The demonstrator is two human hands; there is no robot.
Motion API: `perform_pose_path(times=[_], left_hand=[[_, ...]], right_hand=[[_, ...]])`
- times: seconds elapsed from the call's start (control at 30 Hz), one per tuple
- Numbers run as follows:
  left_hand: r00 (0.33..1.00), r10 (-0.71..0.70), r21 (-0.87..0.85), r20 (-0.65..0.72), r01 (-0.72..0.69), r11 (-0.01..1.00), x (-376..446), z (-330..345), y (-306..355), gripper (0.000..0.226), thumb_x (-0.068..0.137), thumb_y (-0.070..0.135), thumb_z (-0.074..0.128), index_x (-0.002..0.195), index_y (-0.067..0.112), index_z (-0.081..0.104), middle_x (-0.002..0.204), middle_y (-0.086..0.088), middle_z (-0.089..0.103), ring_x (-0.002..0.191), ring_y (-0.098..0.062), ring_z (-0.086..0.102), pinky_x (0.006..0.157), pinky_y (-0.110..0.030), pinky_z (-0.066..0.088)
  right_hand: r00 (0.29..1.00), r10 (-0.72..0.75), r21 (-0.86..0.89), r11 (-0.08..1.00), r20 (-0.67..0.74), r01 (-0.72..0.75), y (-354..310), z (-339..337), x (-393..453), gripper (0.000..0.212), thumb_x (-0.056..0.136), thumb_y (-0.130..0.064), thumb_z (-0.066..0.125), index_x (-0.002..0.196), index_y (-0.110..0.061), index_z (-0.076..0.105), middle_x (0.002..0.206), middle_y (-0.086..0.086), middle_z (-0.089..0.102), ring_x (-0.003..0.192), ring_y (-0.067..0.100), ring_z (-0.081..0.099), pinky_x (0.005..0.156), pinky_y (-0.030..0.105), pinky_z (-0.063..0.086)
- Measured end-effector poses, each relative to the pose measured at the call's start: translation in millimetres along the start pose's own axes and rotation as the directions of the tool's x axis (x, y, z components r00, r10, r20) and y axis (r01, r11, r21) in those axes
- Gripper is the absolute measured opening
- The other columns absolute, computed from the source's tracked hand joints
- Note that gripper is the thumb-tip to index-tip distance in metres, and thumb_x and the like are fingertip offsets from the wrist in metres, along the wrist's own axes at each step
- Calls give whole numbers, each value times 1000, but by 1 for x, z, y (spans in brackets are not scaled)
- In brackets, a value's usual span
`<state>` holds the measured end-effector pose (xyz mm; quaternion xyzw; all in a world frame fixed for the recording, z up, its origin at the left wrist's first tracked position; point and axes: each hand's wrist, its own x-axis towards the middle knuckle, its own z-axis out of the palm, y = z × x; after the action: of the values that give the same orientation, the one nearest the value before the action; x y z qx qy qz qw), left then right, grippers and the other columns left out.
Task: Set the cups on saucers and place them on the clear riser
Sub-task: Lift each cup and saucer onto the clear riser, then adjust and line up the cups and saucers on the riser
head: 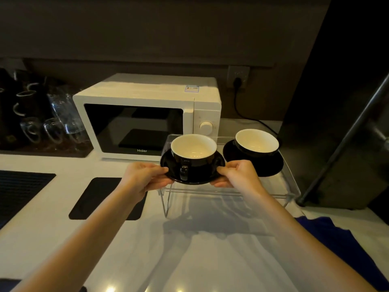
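Observation:
A black cup with a white inside (193, 152) sits on a black saucer (202, 179), its handle turned toward me. My left hand (143, 175) pinches the saucer's left rim and my right hand (237, 175) pinches its right rim. Together they hold it just over the left part of the clear riser (273, 186). I cannot tell whether the saucer touches the riser. A second black cup (256, 143) stands on its own saucer (269, 167) on the riser's right part, apart from my hands.
A white microwave (147, 114) stands right behind the riser. Glasses and mugs (42, 114) fill a tray at the left. Two black mats (99, 197) lie on the white counter. A blue cloth (341, 245) is at the right, beside a dark metal appliance (347, 144).

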<state>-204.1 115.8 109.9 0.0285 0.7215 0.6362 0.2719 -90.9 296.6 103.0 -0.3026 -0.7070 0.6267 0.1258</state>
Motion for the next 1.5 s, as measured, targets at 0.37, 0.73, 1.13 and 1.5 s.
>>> perform_pose_path(times=[0.37,0.73,1.13,1.5], left_hand=[[999,35,86,11,-35,996,10,0,-5,2,78,4,63,77,3,65,56,-7,71,51,-13,68,43,-16,51],[965,255,152,-53,-245,958,11,-26,-41,29,87,24,53,109,8,63,99,-7,68,95,-19,64,88,-34,50],[975,218,-172,-48,-223,960,-2,4,-78,26,91,32,42,97,23,65,100,-1,70,100,-14,64,95,-33,44],[958,277,-131,-72,-284,950,-1,5,-87,36,92,33,40,109,12,64,105,-5,69,101,-13,63,96,-32,45]], right_hand=[[998,-58,-76,996,-26,56,10,0,8,15,84,-8,62,89,5,65,74,16,73,63,21,72,58,24,59],[694,-714,-621,588,-97,518,28,-4,-18,30,79,-28,68,102,-9,66,94,3,67,89,15,59,73,27,53],[621,-784,-688,464,-24,559,55,27,-24,32,75,-34,66,90,-6,70,89,8,70,91,19,61,74,17,44],[653,-757,-715,455,4,532,50,26,-10,28,77,-28,69,91,-4,69,91,10,71,94,23,63,78,19,42]])
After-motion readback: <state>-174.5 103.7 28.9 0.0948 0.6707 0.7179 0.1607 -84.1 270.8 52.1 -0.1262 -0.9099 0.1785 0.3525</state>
